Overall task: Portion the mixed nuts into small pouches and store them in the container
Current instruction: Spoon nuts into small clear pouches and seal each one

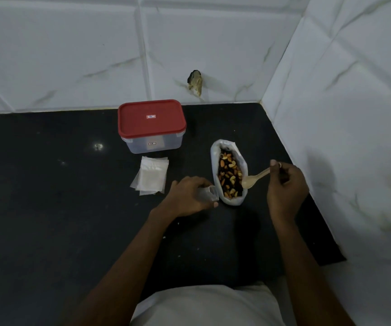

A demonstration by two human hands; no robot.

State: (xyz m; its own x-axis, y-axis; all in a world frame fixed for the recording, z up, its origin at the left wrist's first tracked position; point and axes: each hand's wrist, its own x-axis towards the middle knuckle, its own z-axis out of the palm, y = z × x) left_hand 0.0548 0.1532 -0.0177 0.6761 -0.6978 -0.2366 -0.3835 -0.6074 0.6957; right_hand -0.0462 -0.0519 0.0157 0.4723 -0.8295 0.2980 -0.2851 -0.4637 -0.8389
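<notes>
Two hands busy. Our left hand (189, 196) pinches one clear pouch (207, 195) by its mouth: flimsy, slippery film, so we hold the rim. Right hand (285, 182) closes on the light spoon (254, 178), beside the mixed nuts (229, 176) in their soft bag (215, 158). Container (153, 137) lidded on the surface (48, 184).

We see a dark countertop (48, 196) set into a tiled corner. On it stand a clear container (153, 143) with a red lid (151, 118), a stack of small pouches (151, 176) just in front, and, to the right, an open bag of mixed nuts (229, 175).
</notes>
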